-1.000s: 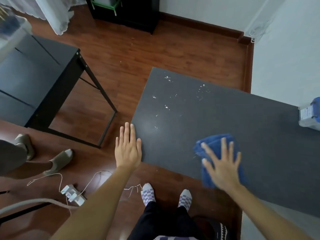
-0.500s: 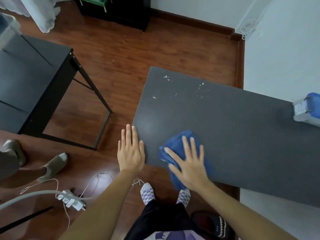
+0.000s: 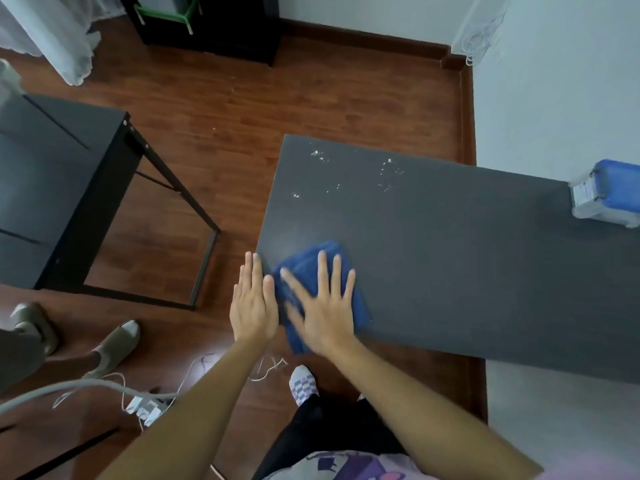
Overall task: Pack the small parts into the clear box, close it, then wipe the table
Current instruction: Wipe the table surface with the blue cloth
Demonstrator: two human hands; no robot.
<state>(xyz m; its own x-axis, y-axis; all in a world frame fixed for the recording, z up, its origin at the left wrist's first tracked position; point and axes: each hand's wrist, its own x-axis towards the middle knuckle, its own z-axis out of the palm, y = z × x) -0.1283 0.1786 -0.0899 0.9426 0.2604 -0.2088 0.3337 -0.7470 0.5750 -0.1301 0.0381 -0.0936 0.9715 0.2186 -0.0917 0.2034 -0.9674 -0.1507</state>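
Blue cloth (image 3: 320, 271) dragged left under flat right hand (image 3: 323, 306), now beside flat, empty left hand (image 3: 254, 306). Far white crumbs (image 3: 389, 171) easily missed; cloth could be pushed off table (image 3: 467, 271) corner.

Soft even light, wide-angle edge warp

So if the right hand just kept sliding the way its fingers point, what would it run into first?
Probably the white specks near the table's far edge. The right hand, flat on the blue cloth, points across bare tabletop; the clear box sits well off to the right.
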